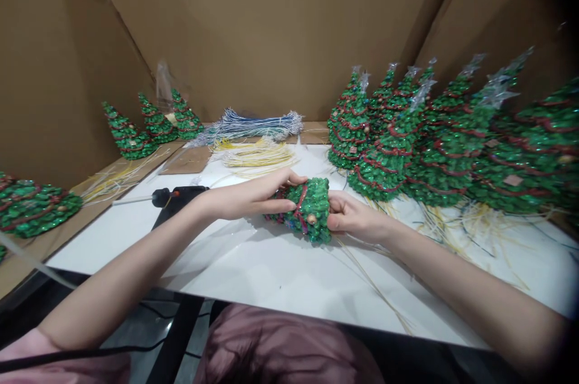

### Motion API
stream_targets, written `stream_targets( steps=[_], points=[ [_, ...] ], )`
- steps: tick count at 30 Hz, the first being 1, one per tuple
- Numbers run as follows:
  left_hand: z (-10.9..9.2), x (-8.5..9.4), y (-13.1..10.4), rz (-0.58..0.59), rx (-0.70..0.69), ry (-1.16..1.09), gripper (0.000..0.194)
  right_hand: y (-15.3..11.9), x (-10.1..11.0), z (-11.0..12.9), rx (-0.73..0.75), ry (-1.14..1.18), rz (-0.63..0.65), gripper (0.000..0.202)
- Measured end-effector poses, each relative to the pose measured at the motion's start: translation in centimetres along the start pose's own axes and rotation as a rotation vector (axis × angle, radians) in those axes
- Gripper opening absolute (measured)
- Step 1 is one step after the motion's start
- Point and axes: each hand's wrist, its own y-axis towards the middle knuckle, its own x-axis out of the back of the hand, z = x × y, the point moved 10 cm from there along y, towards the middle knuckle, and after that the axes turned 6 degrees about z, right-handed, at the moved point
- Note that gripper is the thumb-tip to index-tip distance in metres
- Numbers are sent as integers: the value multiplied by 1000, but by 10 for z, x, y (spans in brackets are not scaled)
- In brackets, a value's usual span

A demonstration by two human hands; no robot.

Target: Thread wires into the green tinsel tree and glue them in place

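Observation:
A small green Christmas tree ornament (pixel 312 206) with red garland and a gold bead lies on its side over the white table, its base facing right. My left hand (pixel 253 194) is wrapped round it from the left, thumb on the near side and fingers over the top. At the open base, my right hand (pixel 355 218) has its fingers curled in, the tips partly hidden by the base; what they hold I cannot make out. Thin pale wires (pixel 371 281) trail on the table below my right hand.
Several trees with clear star tops (pixel 398 155) stand at the right. Bundled blue-white wires (pixel 253 125) and yellow wires (pixel 253 155) lie at the back. A black glue gun (pixel 181 197) is left of my hands. More trees (pixel 158 122) stand at the back left, before cardboard walls (pixel 271 28).

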Motion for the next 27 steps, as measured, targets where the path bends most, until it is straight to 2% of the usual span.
stream_targets(
  steps=[9,22,27],
  points=[
    [1,0,-3,-9,-52,-45,41,0,6,-1,-37,-56,0,56],
    [2,2,-6,-28,-19,-74,43,-3,2,-1,-93,-49,16,57],
    [2,2,-5,-53,-25,-52,41,-4,6,-3,-106,-68,-20,59]
  ],
)
